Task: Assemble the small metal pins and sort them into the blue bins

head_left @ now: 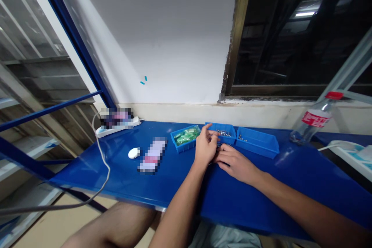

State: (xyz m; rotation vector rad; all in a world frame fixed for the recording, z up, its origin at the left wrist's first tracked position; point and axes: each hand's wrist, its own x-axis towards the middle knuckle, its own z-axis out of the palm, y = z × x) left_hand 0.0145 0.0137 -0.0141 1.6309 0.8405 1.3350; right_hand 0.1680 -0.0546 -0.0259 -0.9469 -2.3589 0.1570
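Note:
My left hand (205, 145) is just in front of the middle blue bin (229, 139), its fingers curled toward the right. My right hand (234, 162) lies low over the table beside it, fingers pressed together and pointing left. The two hands nearly meet, and anything held between their fingertips is hidden or too small to make out. Shiny small metal parts (223, 133), screw-like, lie in the middle bin. To the left stands a blue bin (181, 149) with small green packets (188, 135). A third blue bin (261, 149) at the right has a few tiny metal pieces in one corner.
On the blue table (180, 178) a blurred-out phone-shaped object (153, 155) and a round white item (133, 153) lie left. A clear bottle (315, 120) with a red cap stands right, near a white power strip (354, 157). A grey cable (106, 176) hangs over the left edge.

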